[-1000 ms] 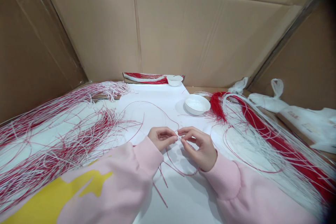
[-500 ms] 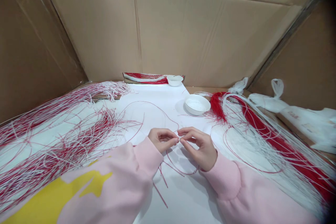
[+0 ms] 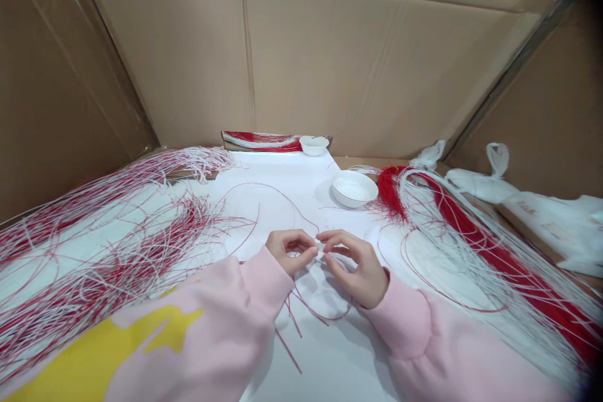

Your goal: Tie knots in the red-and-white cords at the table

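Observation:
Over the middle of the white sheet [image 3: 330, 364], my left hand [image 3: 292, 254] pinches a thin red cord [image 3: 295, 205] between thumb and forefinger. My right hand [image 3: 358, 270] is almost fingertip to fingertip with it, thumb and forefinger closed around a bit of the same cord. From the fingertips the cord arcs away toward the back left, and a loop of it hangs below the hands. The exact part between the fingers is too small to make out. Short red cord pieces [image 3: 288, 352] lie beside my left sleeve.
Red-and-white cord bundles [image 3: 117, 270] spread over the left side. At right lie a red cord bundle [image 3: 485, 245] and white cords [image 3: 452, 264]. A white bowl [image 3: 354, 190] stands beyond my right hand, a smaller bowl [image 3: 314, 146] farther back. Cardboard walls [image 3: 325, 56] enclose the table; plastic bags [image 3: 556, 226] sit far right.
My right fingertips have shifted slightly left and opened a little from the left thumb. The loop below the hands has moved a bit down and left.

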`<action>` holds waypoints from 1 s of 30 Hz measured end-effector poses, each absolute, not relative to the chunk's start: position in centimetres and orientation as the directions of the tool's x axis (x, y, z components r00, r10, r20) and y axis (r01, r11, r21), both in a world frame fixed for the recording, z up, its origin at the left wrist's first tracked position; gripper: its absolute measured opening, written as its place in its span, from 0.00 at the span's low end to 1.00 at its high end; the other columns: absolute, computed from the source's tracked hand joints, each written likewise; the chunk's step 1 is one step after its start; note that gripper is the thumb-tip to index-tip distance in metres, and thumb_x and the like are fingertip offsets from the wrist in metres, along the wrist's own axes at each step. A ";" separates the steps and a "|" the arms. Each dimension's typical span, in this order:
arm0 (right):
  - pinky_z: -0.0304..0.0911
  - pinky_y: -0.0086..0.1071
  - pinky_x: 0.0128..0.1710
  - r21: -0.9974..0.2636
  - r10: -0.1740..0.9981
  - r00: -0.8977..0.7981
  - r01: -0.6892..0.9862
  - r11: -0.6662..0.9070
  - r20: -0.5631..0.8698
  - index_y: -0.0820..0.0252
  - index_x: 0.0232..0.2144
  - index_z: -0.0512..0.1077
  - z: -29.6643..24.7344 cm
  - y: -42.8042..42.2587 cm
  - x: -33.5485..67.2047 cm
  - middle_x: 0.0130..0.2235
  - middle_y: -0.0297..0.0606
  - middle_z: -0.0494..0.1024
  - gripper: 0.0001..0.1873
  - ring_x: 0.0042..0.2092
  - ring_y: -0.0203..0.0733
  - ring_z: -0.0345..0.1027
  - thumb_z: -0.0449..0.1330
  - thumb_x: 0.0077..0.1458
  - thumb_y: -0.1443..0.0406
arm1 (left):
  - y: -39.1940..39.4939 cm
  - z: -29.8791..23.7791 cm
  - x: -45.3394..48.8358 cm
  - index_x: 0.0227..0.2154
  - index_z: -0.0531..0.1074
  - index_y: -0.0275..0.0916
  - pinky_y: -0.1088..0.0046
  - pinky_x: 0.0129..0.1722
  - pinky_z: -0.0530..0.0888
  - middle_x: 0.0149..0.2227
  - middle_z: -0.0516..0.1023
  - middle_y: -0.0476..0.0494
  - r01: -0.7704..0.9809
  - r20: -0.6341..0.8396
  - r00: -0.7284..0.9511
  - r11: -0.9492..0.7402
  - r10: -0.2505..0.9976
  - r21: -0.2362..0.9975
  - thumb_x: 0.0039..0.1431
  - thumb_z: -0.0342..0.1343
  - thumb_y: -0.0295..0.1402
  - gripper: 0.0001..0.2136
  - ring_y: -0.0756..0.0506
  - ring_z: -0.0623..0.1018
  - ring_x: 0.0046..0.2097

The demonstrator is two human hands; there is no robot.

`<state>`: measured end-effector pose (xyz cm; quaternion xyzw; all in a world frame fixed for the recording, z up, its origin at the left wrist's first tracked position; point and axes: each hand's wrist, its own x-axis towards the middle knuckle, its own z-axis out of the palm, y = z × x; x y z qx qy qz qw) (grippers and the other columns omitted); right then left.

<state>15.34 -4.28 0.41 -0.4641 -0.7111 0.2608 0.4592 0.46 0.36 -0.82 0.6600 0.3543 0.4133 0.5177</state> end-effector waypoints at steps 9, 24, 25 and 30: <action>0.64 0.34 0.35 -0.805 0.892 0.048 0.454 0.381 0.449 0.59 0.22 0.60 1.7 -2.7 18.4 0.37 0.42 0.74 0.04 0.42 0.42 0.66 0.52 0.46 0.70 | 0.1 -1.3 0.3 0.33 0.71 0.37 0.72 0.40 0.69 0.34 0.76 0.44 0.265 0.246 0.599 -0.478 0.762 0.837 0.48 0.50 0.32 0.10 0.46 0.73 0.38; 0.62 0.31 0.35 -0.504 0.915 -0.262 0.771 0.390 0.308 0.59 0.22 0.60 -0.5 -0.9 20.2 0.36 0.44 0.75 0.06 0.41 0.43 0.69 0.49 0.42 0.74 | 0.1 -2.2 0.3 0.38 0.67 0.41 0.58 0.51 0.58 0.49 0.67 0.42 0.562 0.239 0.568 -0.583 0.787 0.587 0.44 0.51 0.33 0.15 0.40 0.62 0.53; 0.62 0.31 0.35 -0.505 0.911 -0.270 0.766 0.399 0.311 0.59 0.22 0.60 -0.4 -1.0 20.1 0.36 0.44 0.75 0.06 0.40 0.42 0.69 0.50 0.41 0.74 | 0.1 -2.2 0.3 0.38 0.67 0.40 0.58 0.51 0.58 0.49 0.67 0.42 0.564 0.238 0.570 -0.585 0.786 0.583 0.44 0.51 0.33 0.15 0.40 0.62 0.53; 0.62 0.31 0.35 -0.509 0.893 -0.320 0.737 0.445 0.317 0.59 0.23 0.60 -0.4 -1.3 19.9 0.35 0.43 0.75 0.06 0.38 0.43 0.69 0.50 0.40 0.74 | 0.2 -2.2 0.2 0.38 0.67 0.41 0.59 0.51 0.58 0.49 0.67 0.43 0.562 0.245 0.575 -0.594 0.781 0.575 0.44 0.51 0.33 0.14 0.41 0.63 0.52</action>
